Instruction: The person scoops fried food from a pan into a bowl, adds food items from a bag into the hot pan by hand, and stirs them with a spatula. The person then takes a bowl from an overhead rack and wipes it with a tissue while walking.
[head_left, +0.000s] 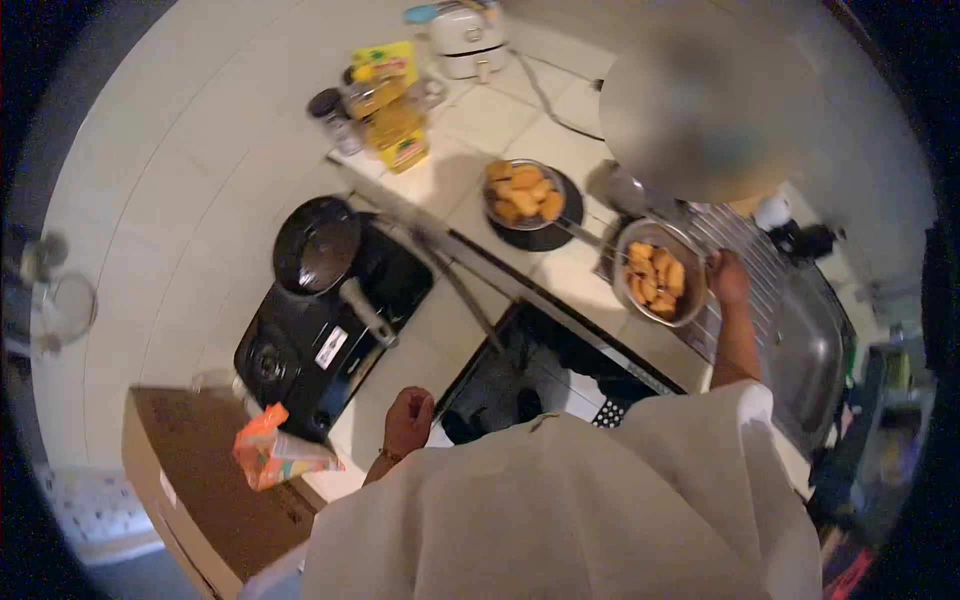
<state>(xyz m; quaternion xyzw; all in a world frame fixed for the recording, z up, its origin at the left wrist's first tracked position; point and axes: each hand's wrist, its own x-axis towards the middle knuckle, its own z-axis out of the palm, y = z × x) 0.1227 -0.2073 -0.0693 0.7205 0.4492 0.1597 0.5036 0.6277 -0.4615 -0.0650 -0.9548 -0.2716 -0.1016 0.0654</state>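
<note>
My right hand (731, 279) grips the rim of a metal bowl (622, 285) at the right of the counter. Browned orange chunks (655, 280) of food lie inside it. Left of the bowl, a strainer (488, 208) full of similar chunks (523, 192) rests over a dark round plate (536, 239), its handle pointing toward the bowl. My left hand (408, 420) is curled closed near the counter edge by the stove, with nothing visible in it. A black frying pan (317, 245) sits on the black gas stove (345, 340), its handle toward me.
A cardboard box (205, 440) and an orange plastic packet (275, 450) are at lower left. Yellow oil packs (397, 125) and a dark-capped jar (335, 120) stand at the back, near a white appliance (470, 40). A wire rack (745, 265) and steel sink (810, 345) are right.
</note>
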